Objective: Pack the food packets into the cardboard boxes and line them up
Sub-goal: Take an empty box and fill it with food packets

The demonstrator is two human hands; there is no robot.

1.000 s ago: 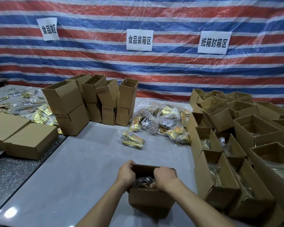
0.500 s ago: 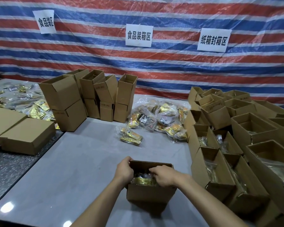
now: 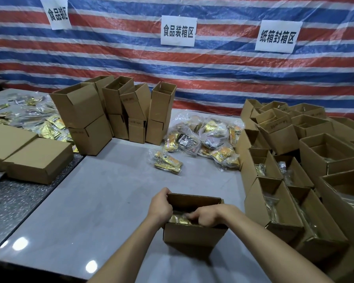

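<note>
left hand (image 3: pixel 160 205): fingers curled over the left rim of the open box (image 3: pixel 192 235), thumb on the outside wall; firm grip on the cardboard.
right hand (image 3: pixel 206 216): reaches in over the box's right rim, fingers bent down onto the gold packet (image 3: pixel 178 218); fingertips blurred, cannot tell if pinching or only pressing.
open box: plain brown cardboard, small, rectangular, top open and flaps not visible; sits upright on the table (image 3: pixel 102 197) between the two hands.
gold packet: shiny gold foil, lies flat inside the box, under the right fingers, just beside the left hand; print unreadable.
single bag (image 3: pixel 168 161): clear plastic, yellow-gold packets inside; on the table beyond the hands, well apart.
bag pile (image 3: pixel 208 137): more clear bags of gold, orange and dark packets, heaped farther out, to the right of the single bag.
packed boxes (image 3: pixel 274 203): open brown boxes in rough rows right of the right hand, nearest one just beside the held box; clear bags show in several.
empty boxes (image 3: pixel 119 111): brown, stood on end and stacked, far beyond the left hand.
closed boxes (image 3: pixel 37 158): flat, shut, far left of the left hand.
tarp (image 3: pixel 213 74): red, white and blue stripes, with paper signs (image 3: pixel 178 30).
</note>
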